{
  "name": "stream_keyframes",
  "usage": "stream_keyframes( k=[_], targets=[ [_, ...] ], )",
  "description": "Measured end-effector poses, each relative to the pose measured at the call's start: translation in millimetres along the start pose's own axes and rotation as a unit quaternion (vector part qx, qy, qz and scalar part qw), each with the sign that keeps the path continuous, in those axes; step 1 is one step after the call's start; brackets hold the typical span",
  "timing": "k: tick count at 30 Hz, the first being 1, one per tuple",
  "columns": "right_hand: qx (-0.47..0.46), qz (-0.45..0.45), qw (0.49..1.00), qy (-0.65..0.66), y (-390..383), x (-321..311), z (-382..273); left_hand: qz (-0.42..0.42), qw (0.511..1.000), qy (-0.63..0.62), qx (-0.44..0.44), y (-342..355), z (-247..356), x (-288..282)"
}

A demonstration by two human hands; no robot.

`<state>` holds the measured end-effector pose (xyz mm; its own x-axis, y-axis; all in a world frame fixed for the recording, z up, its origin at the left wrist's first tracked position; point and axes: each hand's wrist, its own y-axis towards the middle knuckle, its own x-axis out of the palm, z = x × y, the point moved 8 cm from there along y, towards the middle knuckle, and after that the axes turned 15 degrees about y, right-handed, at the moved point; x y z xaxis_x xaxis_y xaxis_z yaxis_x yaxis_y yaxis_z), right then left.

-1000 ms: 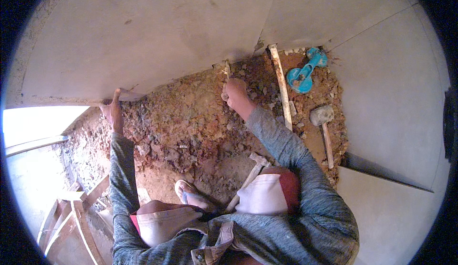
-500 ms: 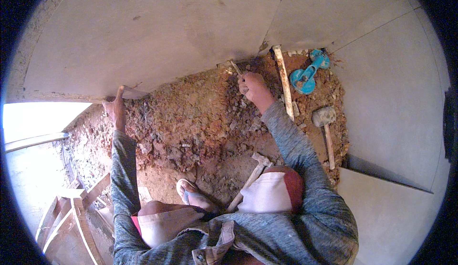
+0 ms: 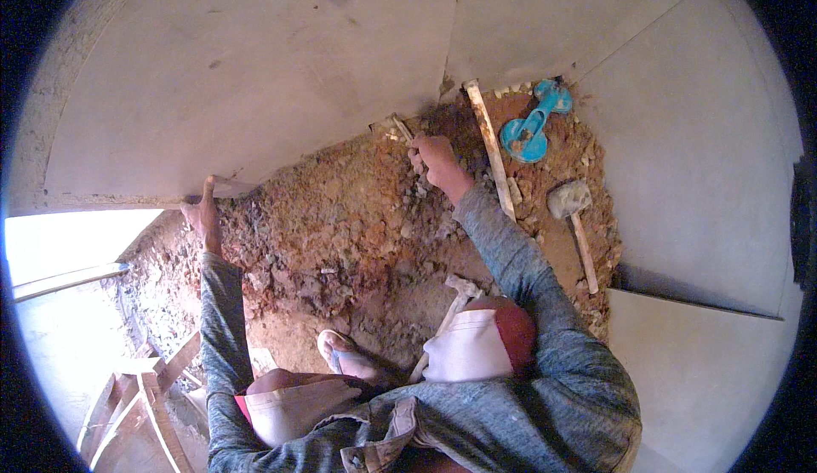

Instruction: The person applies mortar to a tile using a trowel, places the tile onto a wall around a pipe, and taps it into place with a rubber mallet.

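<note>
Rough reddish-brown soil [image 3: 315,226] mixed with stones fills the floor area, bordered above by a broad grey slab [image 3: 247,90] and at the right by further grey panels [image 3: 681,175].

Left hand [image 3: 202,220]: at the slab's lower edge, near its left corner. Thumb extended, laid over the slab's face; remaining fingers mostly hidden at the edge, so cannot tell how far they close beneath it.

Right hand [image 3: 436,160]: fingers curled narrowly around a slim tool [image 3: 402,126]. Tool points up and left, far end at the slab's lower edge, to the right of the left hand; whether the tip passes under the slab cannot be told.

Surroundings, right side: pale, stained bar [image 3: 489,145] lies slanted on the soil, upper end at the slab's edge, lower end close to the right sleeve. Just beyond it, blue double-cup suction lifter [image 3: 534,124]; below that, mallet [image 3: 579,233] with wooden handle.

Near the body: hammer [image 3: 457,299] beside the right knee, handle partly covered; sandalled foot [image 3: 349,358] between the knees. Wooden frame [image 3: 140,396] stands at lower left, beside the left sleeve.
</note>
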<state>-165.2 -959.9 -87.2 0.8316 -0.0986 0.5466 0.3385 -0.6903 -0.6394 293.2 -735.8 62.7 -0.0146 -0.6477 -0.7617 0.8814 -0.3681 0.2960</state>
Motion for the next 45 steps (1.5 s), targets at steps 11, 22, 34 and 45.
stream_keyframes(
  k=[11, 22, 34, 45],
  targets=[
    [-0.051, -0.091, 0.983, -0.148, 11, -7, -9, -0.645, 0.737, -0.163, -0.120, -246, 176, 162],
    [-0.448, 0.084, 0.784, -0.421, -142, -113, -161, -0.412, 0.702, 0.336, 0.474, -331, 250, 259],
    [-0.114, 0.318, 0.673, -0.658, -235, -354, -147, -0.303, 0.640, 0.355, 0.610, -371, 260, 298],
    [-0.378, -0.136, 0.616, -0.677, -188, -72, -179, -0.290, 0.639, 0.429, 0.569, -342, 203, 318]
  ],
)
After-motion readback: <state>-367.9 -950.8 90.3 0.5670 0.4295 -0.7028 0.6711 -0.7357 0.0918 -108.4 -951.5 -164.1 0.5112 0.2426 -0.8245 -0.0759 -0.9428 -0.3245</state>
